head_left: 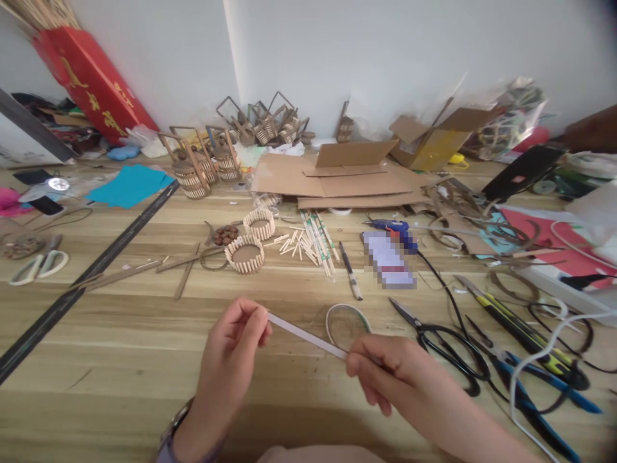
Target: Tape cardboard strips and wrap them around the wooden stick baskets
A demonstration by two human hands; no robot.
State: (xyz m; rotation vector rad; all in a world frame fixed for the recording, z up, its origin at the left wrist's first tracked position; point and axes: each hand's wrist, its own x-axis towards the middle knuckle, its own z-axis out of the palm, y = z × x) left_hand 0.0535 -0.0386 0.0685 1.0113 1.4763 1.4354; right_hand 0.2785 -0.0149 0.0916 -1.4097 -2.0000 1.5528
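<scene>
A narrow pale strip [306,334] is stretched between my two hands above the wooden table. My left hand [237,344] pinches its left end between thumb and fingertips. Lower down, my right hand [393,366] grips the other end, so the strip slopes down to the right. Just behind it a ring of thin strip [348,321] lies on the table near my right hand. Farther back sit two small round baskets edged with short sticks, one nearer [245,254] and one behind [259,224], beside a pile of brown nuts or beads [225,235] and loose short sticks [299,244].
Black-handled scissors [448,344], blue-handled pliers [525,373] and a yellow-black cutter [525,331] lie at the right. A blue glue gun [390,226] with its cable, a phone-like pixelated item [388,257] and a pen [350,270] lie behind. Flattened cardboard [332,183] and handled baskets [191,177] stand farther back.
</scene>
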